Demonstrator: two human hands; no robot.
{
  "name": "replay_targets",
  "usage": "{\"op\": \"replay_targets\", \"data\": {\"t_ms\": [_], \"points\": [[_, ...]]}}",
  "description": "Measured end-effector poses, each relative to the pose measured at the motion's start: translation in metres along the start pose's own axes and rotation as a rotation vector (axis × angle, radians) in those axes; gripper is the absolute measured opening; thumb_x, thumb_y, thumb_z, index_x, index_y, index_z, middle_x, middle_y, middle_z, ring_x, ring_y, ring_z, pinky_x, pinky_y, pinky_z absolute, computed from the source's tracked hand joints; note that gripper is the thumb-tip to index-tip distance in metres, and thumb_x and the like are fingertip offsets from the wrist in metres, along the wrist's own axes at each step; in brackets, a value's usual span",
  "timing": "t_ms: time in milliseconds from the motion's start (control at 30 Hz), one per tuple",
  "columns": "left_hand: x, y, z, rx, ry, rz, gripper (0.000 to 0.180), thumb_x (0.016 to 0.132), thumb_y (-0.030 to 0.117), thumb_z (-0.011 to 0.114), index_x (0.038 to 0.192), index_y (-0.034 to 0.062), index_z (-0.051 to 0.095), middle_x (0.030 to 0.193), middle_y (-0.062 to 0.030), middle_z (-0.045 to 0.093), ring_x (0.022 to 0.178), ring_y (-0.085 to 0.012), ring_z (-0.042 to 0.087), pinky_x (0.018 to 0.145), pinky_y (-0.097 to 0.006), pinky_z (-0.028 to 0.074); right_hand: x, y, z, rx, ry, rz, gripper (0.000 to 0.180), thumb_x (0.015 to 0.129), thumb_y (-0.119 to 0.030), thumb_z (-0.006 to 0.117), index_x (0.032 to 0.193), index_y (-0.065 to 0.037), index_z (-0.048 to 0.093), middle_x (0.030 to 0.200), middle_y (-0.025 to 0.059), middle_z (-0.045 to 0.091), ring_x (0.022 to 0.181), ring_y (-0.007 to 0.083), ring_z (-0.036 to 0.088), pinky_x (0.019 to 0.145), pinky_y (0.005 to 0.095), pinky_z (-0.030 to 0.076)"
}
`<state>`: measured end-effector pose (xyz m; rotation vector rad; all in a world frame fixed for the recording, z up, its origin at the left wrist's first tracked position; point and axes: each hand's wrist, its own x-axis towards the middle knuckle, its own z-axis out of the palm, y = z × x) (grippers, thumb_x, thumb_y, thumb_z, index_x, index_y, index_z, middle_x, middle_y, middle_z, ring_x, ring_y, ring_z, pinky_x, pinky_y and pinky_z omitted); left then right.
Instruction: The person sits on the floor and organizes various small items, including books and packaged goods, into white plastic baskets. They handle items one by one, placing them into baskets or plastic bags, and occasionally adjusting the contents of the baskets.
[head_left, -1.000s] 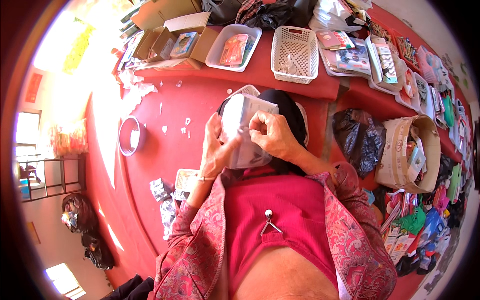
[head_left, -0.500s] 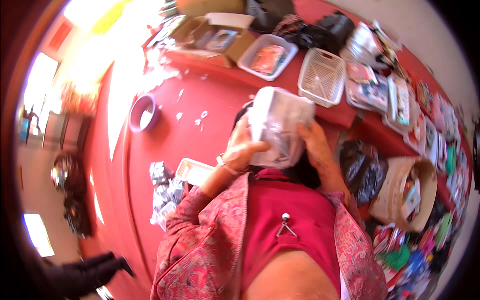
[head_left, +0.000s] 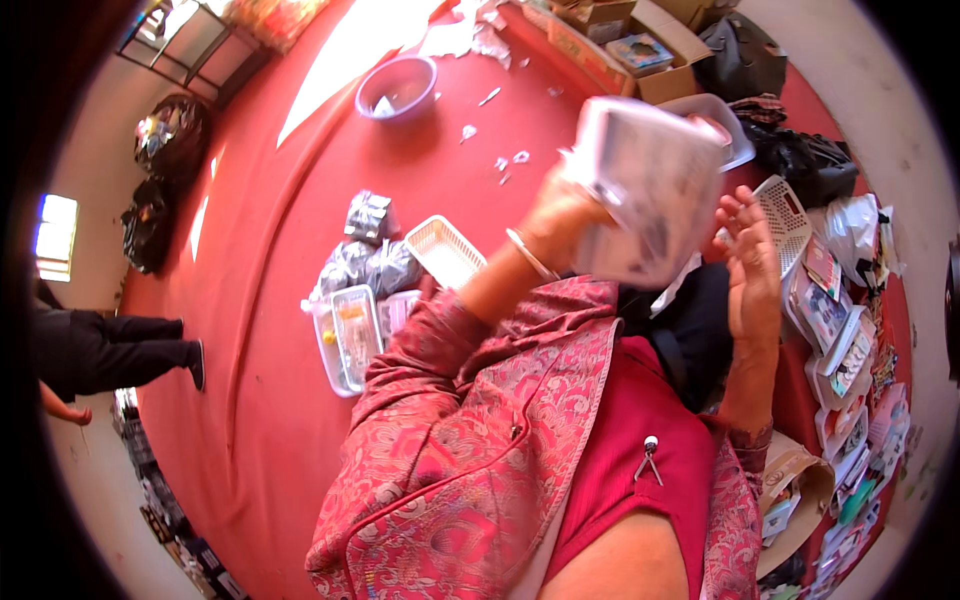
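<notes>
A clear plastic box [head_left: 655, 190] with dark contents is held up in front of me, smeared by motion. My left hand [head_left: 562, 218] grips it by its left side. My right hand [head_left: 752, 250] is off the box, just to its right, fingers spread and palm bare. What exactly lies inside the box cannot be made out. To the left of my left forearm sit a small cream basket [head_left: 445, 252], clear lidded boxes [head_left: 357, 330] and grey wrapped bundles [head_left: 372, 262].
A purple basin [head_left: 397, 88] stands on the red floor cloth [head_left: 270, 290] among paper scraps. Cardboard boxes [head_left: 655, 85] and a white basket [head_left: 785, 222] are at the far right. Books and packets [head_left: 850, 350] line the right side. Another person's legs [head_left: 140, 340] show at the left.
The right hand has let go of the plastic box and opened. The left hand carries the box alone. My view has turned toward the left.
</notes>
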<state>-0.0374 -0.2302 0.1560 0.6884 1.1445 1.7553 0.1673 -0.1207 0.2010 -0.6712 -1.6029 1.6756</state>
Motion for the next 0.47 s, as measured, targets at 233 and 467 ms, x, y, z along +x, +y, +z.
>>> {"op": "replay_targets", "data": {"t_ms": [233,467], "points": [[-0.063,0.017,-0.200,-0.037,0.762,0.077,0.025,0.061,-0.006,0.060,0.085,-0.0096,0.056,0.076,-0.0136,0.060,0.065,-0.0243,0.062,0.058,-0.032,0.053,0.028,0.022,-0.063,0.091,0.119,0.276,0.028,0.087,-0.020,0.052,0.107,-0.001,0.055,0.090,0.0075,0.063,0.074,0.0124,0.061,0.063,0.0205,0.046],[-0.152,-0.103,-0.325,-0.068,1.166,0.023,0.063,0.062,-0.008,0.057,0.122,-0.0047,0.042,0.109,-0.0114,0.056,0.098,-0.0302,0.056,0.087,-0.043,0.044,0.058,0.097,-0.090,0.064,0.057,0.476,0.019,0.086,-0.017,0.054,0.099,-0.004,0.057,0.083,0.0047,0.063,0.067,0.0106,0.060,0.059,0.0200,0.046]]}}
